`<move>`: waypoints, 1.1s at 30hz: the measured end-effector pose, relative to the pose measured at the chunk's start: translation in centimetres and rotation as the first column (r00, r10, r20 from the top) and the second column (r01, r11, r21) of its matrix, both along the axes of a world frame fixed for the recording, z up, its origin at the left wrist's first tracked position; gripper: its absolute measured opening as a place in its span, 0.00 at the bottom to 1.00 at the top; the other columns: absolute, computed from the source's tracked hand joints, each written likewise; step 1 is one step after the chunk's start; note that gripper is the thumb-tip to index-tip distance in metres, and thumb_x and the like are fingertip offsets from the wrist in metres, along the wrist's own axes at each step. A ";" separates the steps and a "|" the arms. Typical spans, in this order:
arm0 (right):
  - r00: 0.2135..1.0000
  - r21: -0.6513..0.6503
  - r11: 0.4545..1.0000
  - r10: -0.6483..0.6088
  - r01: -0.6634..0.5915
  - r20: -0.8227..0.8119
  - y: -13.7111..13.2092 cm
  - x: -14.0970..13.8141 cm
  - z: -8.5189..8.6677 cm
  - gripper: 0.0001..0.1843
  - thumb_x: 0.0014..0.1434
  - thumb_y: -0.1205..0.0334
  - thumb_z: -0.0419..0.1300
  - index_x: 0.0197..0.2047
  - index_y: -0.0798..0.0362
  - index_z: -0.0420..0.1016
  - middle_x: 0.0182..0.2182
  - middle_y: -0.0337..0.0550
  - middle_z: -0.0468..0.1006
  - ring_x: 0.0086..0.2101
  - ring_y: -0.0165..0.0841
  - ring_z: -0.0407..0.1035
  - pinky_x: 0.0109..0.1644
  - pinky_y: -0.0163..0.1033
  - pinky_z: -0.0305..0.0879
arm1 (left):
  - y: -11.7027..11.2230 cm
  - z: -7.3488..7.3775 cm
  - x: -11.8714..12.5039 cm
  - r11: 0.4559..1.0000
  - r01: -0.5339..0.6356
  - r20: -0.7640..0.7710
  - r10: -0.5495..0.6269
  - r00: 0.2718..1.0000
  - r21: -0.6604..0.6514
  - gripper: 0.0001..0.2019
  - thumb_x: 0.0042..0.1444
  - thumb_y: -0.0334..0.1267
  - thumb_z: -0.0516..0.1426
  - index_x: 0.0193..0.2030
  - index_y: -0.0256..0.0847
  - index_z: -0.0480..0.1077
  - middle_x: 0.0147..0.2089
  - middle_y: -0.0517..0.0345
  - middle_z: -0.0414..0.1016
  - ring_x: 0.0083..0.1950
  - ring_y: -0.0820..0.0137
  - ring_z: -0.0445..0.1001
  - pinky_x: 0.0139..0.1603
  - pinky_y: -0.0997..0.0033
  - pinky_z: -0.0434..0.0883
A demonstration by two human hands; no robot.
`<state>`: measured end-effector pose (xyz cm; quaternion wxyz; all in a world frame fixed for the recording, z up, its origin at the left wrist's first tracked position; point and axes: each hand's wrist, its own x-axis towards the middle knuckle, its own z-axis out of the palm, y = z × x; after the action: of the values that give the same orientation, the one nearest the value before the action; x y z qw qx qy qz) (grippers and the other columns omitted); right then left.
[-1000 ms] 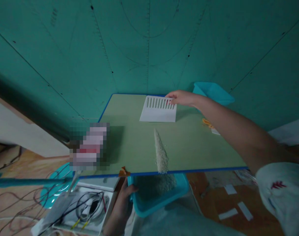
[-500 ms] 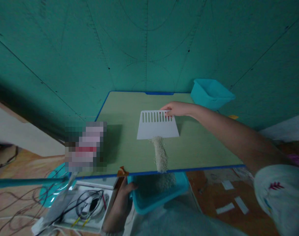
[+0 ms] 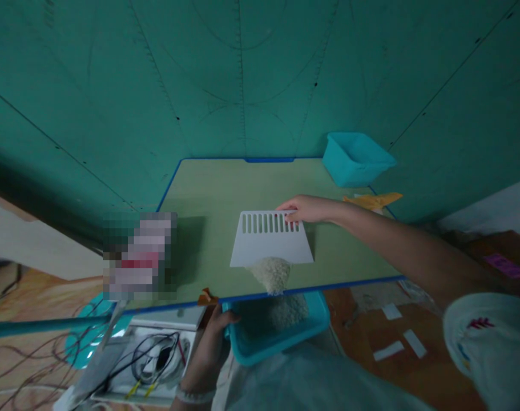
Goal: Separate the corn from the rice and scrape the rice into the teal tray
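My right hand [image 3: 300, 209] is closed on the slotted top edge of a white scraper [image 3: 270, 247], tilted on the pale green tabletop [image 3: 217, 188]. Against the scraper's lower edge lies a heap of pale grains [image 3: 273, 274], like rice, reaching the table's blue front edge. Just below that edge, my left hand [image 3: 219, 331] grips the left end of a turquoise bin [image 3: 260, 355]. More of the grains lie inside at its right. The left fingers are partly hidden by the bin.
A second turquoise bin [image 3: 358, 162] stands at the back right corner, with an orange-yellow packet [image 3: 373, 201] nearby. A blurred-out pinkish object [image 3: 144, 251] occupies the left side. An orange-brown scrap [image 3: 207, 296] sits at the front edge. Below left is a white box [image 3: 157, 354] of cables.
The scraper in my right hand has moved toward the table's front edge, pushing the grains into a shorter, wider heap. My left hand still holds the bin below the edge.
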<state>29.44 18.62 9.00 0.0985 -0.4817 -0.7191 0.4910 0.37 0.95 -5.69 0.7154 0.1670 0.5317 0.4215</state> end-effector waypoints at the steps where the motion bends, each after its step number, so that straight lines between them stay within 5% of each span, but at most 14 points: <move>1: 1.000 -0.017 1.000 0.002 -0.002 -0.007 -0.4 0.0 0.0 0.19 0.53 0.77 0.57 0.44 0.54 0.82 0.30 0.38 0.83 0.27 0.26 0.74 0.31 0.29 0.66 | 0.0 0.3 0.1 1.000 0.009 0.007 -0.009 1.000 -0.004 0.12 0.35 0.33 0.66 0.32 0.45 0.80 0.24 0.56 0.80 0.38 0.47 0.81 0.41 0.53 0.76; 6: 1.000 -0.067 0.998 0.016 -0.018 -0.022 -2.2 -0.4 0.1 0.17 0.54 0.75 0.57 0.42 0.53 0.82 0.29 0.38 0.83 0.28 0.27 0.75 0.32 0.30 0.68 | -0.2 1.8 0.5 0.999 0.044 0.058 -0.044 0.997 0.003 0.17 0.35 0.34 0.66 0.38 0.42 0.81 0.34 0.52 0.85 0.42 0.49 0.82 0.44 0.56 0.77; 12: 1.000 -0.084 0.996 0.017 -0.016 0.018 -3.9 -1.0 0.5 0.17 0.55 0.75 0.56 0.44 0.55 0.81 0.29 0.38 0.82 0.27 0.27 0.73 0.33 0.31 0.67 | -0.2 1.9 0.4 0.998 0.058 0.041 -0.057 0.998 -0.002 0.16 0.34 0.32 0.65 0.36 0.40 0.80 0.28 0.59 0.83 0.35 0.56 0.82 0.38 0.60 0.78; 19: 1.000 -0.107 0.994 -0.007 0.004 -0.028 -4.8 -0.9 1.1 0.18 0.55 0.73 0.57 0.47 0.54 0.81 0.31 0.38 0.82 0.29 0.28 0.74 0.34 0.32 0.66 | -0.1 2.0 0.7 0.999 0.044 0.072 -0.043 0.997 -0.009 0.19 0.33 0.31 0.65 0.38 0.41 0.80 0.30 0.58 0.85 0.39 0.53 0.84 0.41 0.58 0.79; 28: 0.998 0.013 1.000 0.016 -0.017 0.057 -6.5 -1.3 2.3 0.20 0.58 0.73 0.53 0.49 0.56 0.80 0.33 0.40 0.83 0.31 0.28 0.75 0.33 0.30 0.65 | 0.0 2.0 0.7 0.998 0.052 0.067 -0.049 0.997 -0.034 0.20 0.31 0.30 0.65 0.37 0.39 0.81 0.33 0.53 0.87 0.45 0.48 0.84 0.42 0.57 0.80; 33: 0.981 0.208 0.976 0.020 -0.061 0.191 -9.4 -1.8 2.6 0.21 0.60 0.71 0.53 0.52 0.57 0.80 0.40 0.48 0.86 0.36 0.34 0.78 0.38 0.34 0.68 | 0.0 2.2 0.8 1.000 0.030 0.072 -0.031 0.997 0.006 0.22 0.33 0.30 0.65 0.42 0.38 0.81 0.40 0.50 0.88 0.49 0.47 0.83 0.47 0.57 0.79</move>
<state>27.67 9.22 11.56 0.0714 -0.4976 -0.7834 0.3654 1.14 0.93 -3.49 0.7400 0.1614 0.5020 0.4175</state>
